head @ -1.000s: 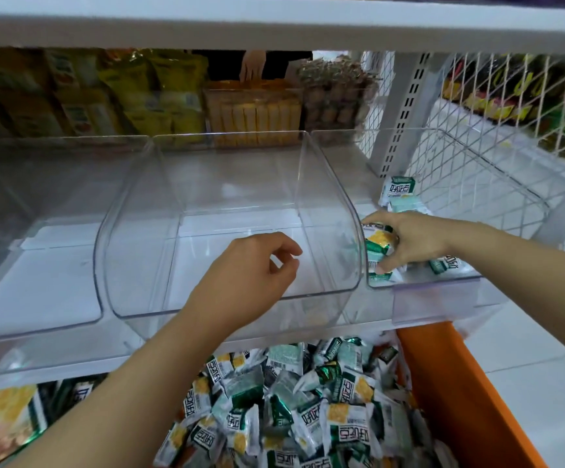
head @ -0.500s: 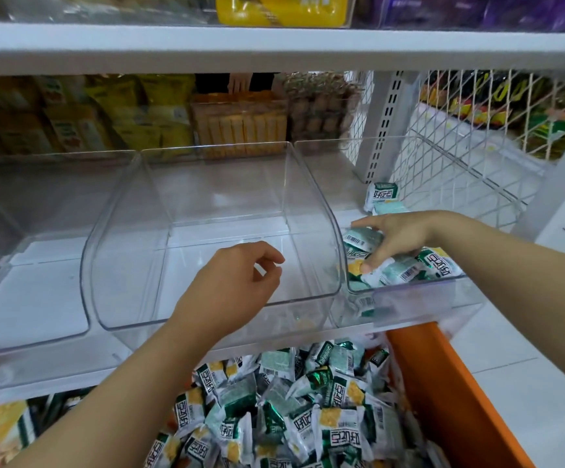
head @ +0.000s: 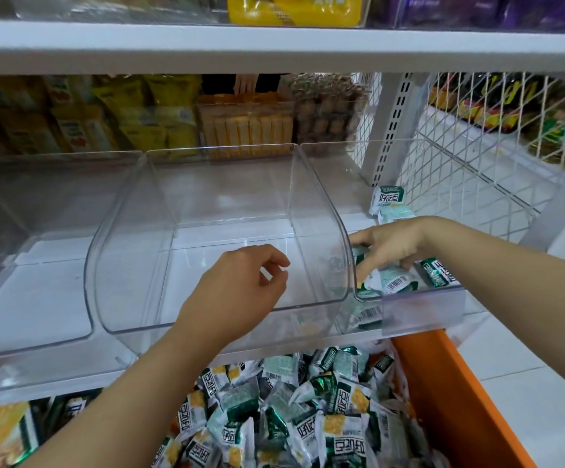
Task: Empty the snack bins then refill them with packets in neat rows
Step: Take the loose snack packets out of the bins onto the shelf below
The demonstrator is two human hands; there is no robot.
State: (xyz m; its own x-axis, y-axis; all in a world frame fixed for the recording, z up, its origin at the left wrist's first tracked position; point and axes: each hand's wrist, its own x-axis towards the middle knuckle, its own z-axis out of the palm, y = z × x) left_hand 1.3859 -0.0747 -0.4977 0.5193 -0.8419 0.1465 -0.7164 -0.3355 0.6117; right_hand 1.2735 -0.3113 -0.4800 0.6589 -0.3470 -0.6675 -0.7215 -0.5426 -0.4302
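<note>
Three clear plastic bins stand side by side on the white shelf. The left bin (head: 37, 336) and the middle bin (head: 321, 211) hold nothing. In the right bin (head: 423, 307) lie a few green-and-white snack packets (head: 397, 285) near the front, with two more packets (head: 387, 201) at the back. My right hand (head: 389, 246) reaches into the right bin, and its fingers and thumb pinch the front packets. My left hand (head: 240, 292) hovers at the middle bin's front lip, fingers loosely curled, holding nothing.
An orange crate (head: 443, 383) below the shelf is heaped with the same packets (head: 308, 417). A white wire mesh panel (head: 477, 157) closes the shelf's right end. Yellow snack bags (head: 132, 116) line the back. Another shelf (head: 274, 45) sits above.
My right hand has lowered the packets it carried into the front of the right bin. The left hand has stayed at the middle bin's front. The view has tilted up a little.
</note>
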